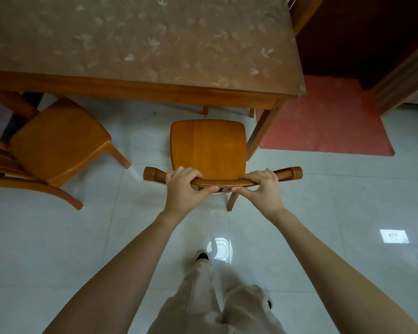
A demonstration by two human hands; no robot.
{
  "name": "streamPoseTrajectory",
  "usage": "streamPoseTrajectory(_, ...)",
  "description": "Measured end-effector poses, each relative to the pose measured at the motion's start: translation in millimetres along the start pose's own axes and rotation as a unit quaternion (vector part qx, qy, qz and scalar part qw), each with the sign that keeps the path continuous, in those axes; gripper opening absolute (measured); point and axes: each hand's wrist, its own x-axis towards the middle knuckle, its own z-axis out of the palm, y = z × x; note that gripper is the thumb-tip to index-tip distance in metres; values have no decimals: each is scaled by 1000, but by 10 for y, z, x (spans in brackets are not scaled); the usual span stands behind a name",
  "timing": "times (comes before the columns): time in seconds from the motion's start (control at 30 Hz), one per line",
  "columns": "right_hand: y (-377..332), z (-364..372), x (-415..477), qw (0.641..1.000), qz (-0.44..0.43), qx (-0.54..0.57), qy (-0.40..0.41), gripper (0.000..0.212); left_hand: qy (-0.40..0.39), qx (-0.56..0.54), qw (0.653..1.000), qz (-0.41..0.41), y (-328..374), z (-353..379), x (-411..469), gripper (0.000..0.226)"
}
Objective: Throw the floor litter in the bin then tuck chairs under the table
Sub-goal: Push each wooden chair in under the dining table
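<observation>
A: Where is the chair (208,147) lying from your hands?

B: At twelve o'clock; your left hand (182,189) and right hand (261,189) are clamping its top rail (223,182), equally near; the surface (140,42) is waiting beyond.

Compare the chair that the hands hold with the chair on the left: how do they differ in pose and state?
The held chair faces the table squarely; the left chair stands angled to it. The left hand and right hand grip the held chair's top rail; nobody touches the left chair. Both are orange-brown wood, and neither is tucked under the table.
</observation>
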Motion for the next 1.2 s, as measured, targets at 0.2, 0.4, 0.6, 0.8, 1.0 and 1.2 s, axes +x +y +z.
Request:
streamPoseTrajectory(0.2, -220, 169, -15, 996, -23, -88, 1, 37, -18, 7, 999, 26, -245, -191, 120, 55)
streamPoseTrajectory(0.4, -102, 146, -28, 993, -23, -101, 56, 36, -24, 147, 986, 78, -427, -350, 162, 71)
streamPoseTrajectory(0.6, 31, 149, 60, 996, -35, -23, 75, 41, 21, 63, 996, 66, -495, -235, 206, 62)
streamPoseTrajectory(0.8, 10, 158, 302, 996, -33, -12, 78, 34, 32, 49, 996, 72, -557, -206, 435, 67)
streamPoseTrajectory(1.0, 82, 150, 650, 997, -27, -21, 64, 41, 26, 62, 996, 61, -552, -170, 756, 64)
streamPoseTrajectory(1.2, 144, 146, 982, 997, -32, -17, 68, 43, 27, 71, 995, 56, -589, -133, 1084, 57)
